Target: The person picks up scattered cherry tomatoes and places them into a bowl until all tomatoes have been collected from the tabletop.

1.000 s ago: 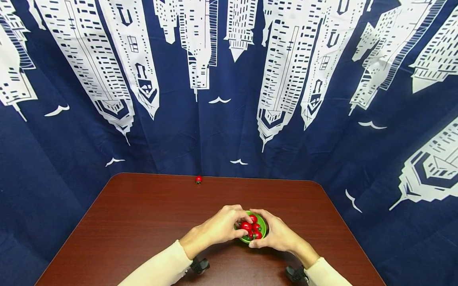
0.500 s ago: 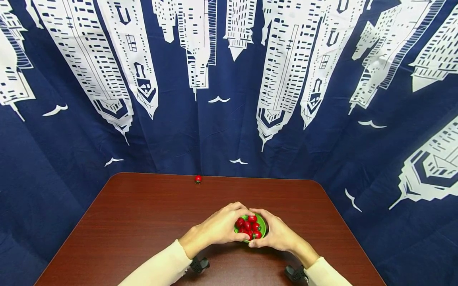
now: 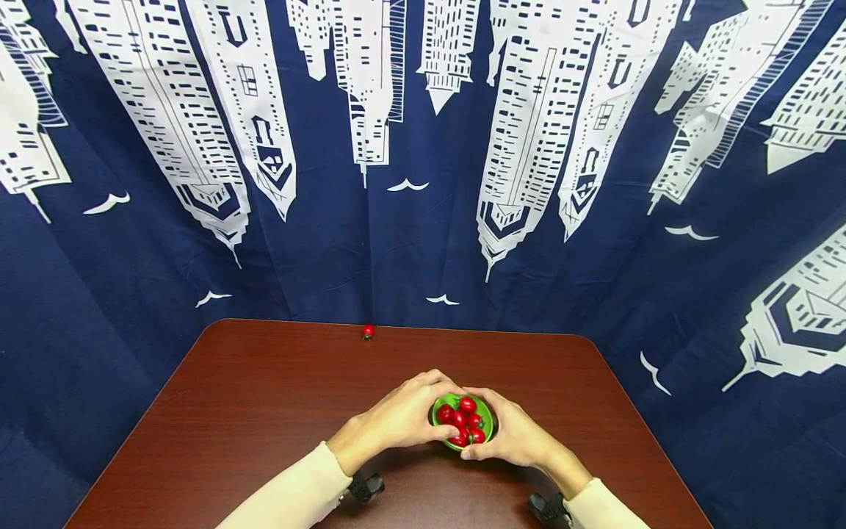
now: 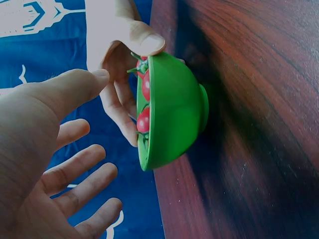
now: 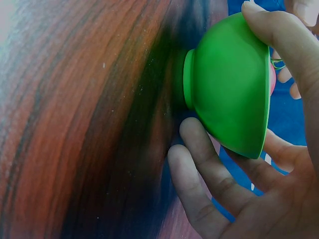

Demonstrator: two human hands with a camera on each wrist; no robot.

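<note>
A green bowl (image 3: 490, 426) holds several small red tomatoes (image 3: 468, 405) with green stems. My right hand (image 3: 518, 436) grips it from the right, with the thumb (image 5: 279, 30) on the rim and fingers curled round the far side. In the head view my left hand (image 3: 411, 415) is at the bowl's left side. The left wrist view shows this hand (image 4: 45, 134) with spread fingers, holding nothing and apart from the bowl. Whether the bowl's foot touches the table is unclear.
One more tomato (image 3: 368, 333) lies near the far edge of the brown wooden table (image 3: 277, 389). Behind the table hangs a dark blue curtain (image 3: 330, 250) with white buildings and birds. A dark wrist device (image 3: 366, 486) is on each arm.
One second ago my left fingers were in the bowl around a tomato. They have let go and drawn back slightly, and the tomato lies in the bowl. My right hand has stayed put.
</note>
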